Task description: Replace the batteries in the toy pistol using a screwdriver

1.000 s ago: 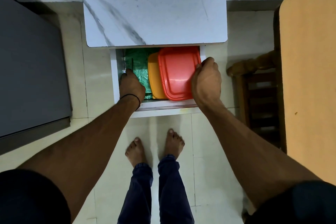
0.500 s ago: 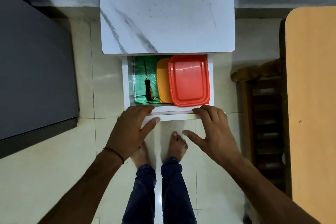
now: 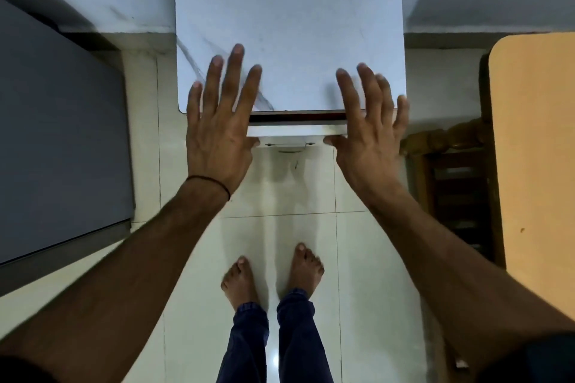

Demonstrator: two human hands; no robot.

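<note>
While left hand splays palm-down, right hand matches.

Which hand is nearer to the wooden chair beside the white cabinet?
Right. The right hand is just left of the wooden chair; the left hand is farther left, across the drawer front from it.

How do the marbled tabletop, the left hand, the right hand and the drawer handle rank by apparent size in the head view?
1. marbled tabletop, clearly the largest.
2. left hand and right hand: they look alike, so I do not rank them.
3. drawer handle, the smallest.
</note>
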